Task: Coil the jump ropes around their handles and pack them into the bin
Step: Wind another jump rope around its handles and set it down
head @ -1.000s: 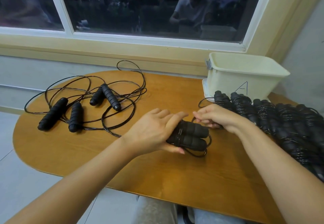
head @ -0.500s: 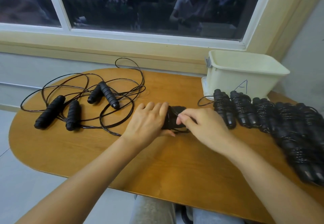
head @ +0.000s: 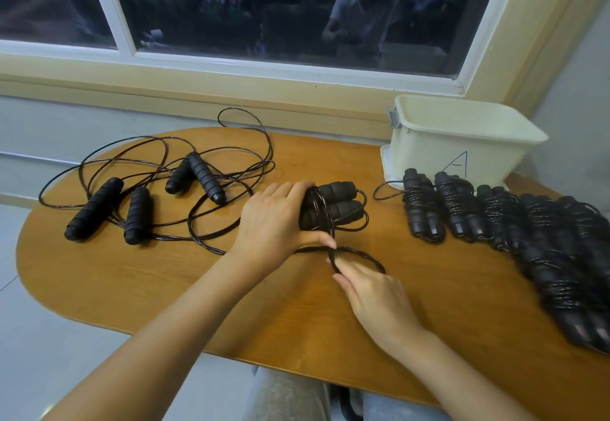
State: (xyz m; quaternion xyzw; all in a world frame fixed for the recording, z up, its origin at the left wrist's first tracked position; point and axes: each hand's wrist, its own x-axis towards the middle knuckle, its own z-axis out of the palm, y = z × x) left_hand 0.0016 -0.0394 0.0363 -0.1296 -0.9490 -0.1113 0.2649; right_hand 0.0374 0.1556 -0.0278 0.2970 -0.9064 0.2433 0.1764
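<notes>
My left hand [head: 274, 222] grips a pair of black foam handles [head: 340, 203] lying side by side at the table's middle, with a few turns of thin black rope around them. My right hand [head: 369, 292] pinches a loop of that rope [head: 359, 255] just in front of the handles. Two uncoiled jump ropes [head: 145, 196] lie tangled at the left, their handles loose. A row of several coiled ropes [head: 495, 219] runs along the right side. The cream bin [head: 462, 143] stands at the back right.
The oval wooden table [head: 165, 275] stands against a wall under a dark window. Its front edge is close to my lap. The bin is marked with a hand-drawn letter A [head: 457, 165] and sits on a lid.
My right hand has drawn back toward me from the handles, pulling a loop of rope out. My left hand still holds the handle pair, now turned so its ends point right.
</notes>
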